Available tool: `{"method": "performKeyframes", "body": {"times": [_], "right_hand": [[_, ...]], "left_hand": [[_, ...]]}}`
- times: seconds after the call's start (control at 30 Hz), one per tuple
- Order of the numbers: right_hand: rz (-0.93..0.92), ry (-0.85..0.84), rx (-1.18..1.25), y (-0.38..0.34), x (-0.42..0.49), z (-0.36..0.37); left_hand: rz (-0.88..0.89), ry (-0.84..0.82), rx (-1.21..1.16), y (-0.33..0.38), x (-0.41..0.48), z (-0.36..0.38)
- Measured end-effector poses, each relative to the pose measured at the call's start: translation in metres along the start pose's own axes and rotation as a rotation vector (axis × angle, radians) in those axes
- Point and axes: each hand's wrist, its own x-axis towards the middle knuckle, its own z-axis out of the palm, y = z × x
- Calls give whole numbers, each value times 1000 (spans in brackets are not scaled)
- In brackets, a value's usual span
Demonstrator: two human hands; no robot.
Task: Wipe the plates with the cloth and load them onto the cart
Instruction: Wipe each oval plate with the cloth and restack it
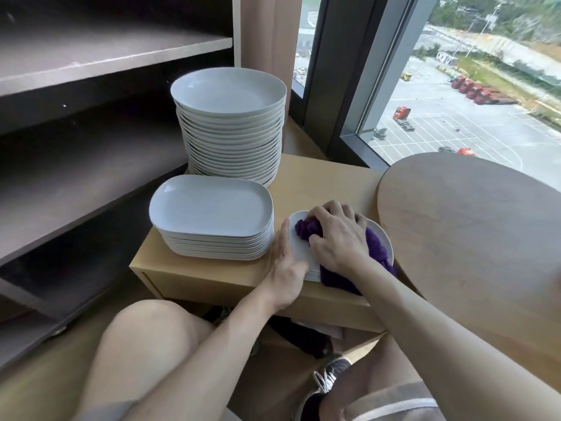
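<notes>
While my right hand (pixel 337 238) grips bunched cloth (pixel 378 247) atop small plate (pixel 300 250), left hand (pixel 287 268), fingers straight, braces plate's left rim; I judge it nearer for lift.

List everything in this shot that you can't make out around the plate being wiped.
- Head view: most of the small plate, covered by the right hand and the purple cloth.
- Head view: how many plates lie under it; the left hand hides that edge.
- Head view: the round table, cut off by the frame's right edge.
</notes>
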Motion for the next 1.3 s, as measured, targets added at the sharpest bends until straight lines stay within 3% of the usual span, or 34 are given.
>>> {"method": "performKeyframes", "body": {"times": [0.13,0.37,0.7,0.97,1.3], "right_hand": [[-88,-34,47,-17,-1,3],[-127,-155,158,-7,-20,-9],[-29,-67,16,43,-60,-22],[181,55,-4,45,-46,-17],[157,32,-27,31,-36,-9]], "left_hand": [[17,19,-107,0,-1,-1],[-100,9,-80,3,-5,-4],[-131,47,-70,3,-3,-3],[-71,75,-27,10,-11,-1],[-25,117,-6,13,-7,1]]}}
